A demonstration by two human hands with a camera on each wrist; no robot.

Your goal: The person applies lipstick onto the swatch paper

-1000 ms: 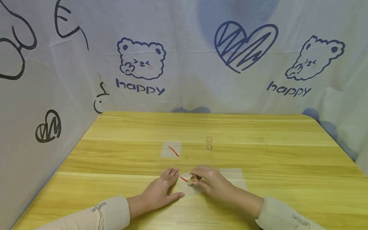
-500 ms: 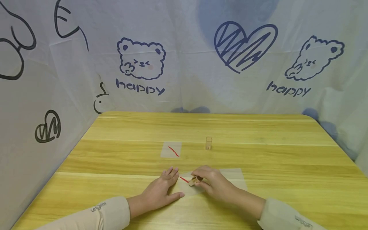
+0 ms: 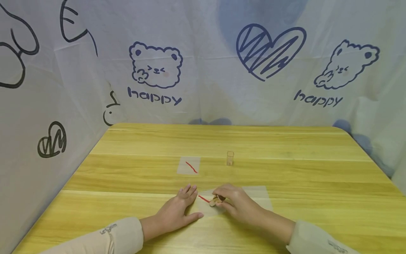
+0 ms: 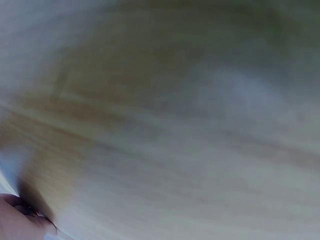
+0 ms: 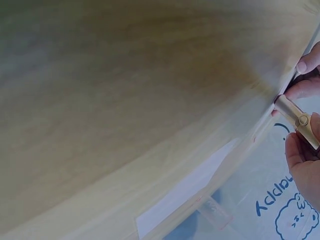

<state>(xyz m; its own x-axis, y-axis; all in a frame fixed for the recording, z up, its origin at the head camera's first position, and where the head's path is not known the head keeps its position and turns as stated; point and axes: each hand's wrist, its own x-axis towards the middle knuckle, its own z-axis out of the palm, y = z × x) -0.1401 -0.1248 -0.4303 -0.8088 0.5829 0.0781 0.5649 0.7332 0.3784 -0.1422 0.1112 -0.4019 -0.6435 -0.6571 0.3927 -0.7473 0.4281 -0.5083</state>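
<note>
My right hand (image 3: 236, 201) pinches a small gold-coloured tube-like tool (image 3: 215, 201) between thumb and fingers. In the right wrist view this tool (image 5: 298, 119) has a round stud on its side. Its lower end meets a red line (image 3: 203, 199) on a pale sheet (image 3: 206, 209); the kind of tool I cannot tell. The left hand (image 3: 176, 211) lies flat with spread fingers at the sheet's left edge. Just the fingers of a hand (image 4: 20, 222) show in the corner of the left wrist view.
Farther back lies a small pale square (image 3: 184, 168) with a red slanted stroke. A clear pinkish cylinder (image 3: 230, 158) stands right of it. Another white sheet (image 3: 258, 197) lies behind my right forearm on the wooden table (image 3: 317, 169). A printed cloth (image 3: 203, 70) hangs beyond the table.
My right hand has slid slightly right and toward me with the tool, and more of the red line shows behind it. The left hand stays in place.
</note>
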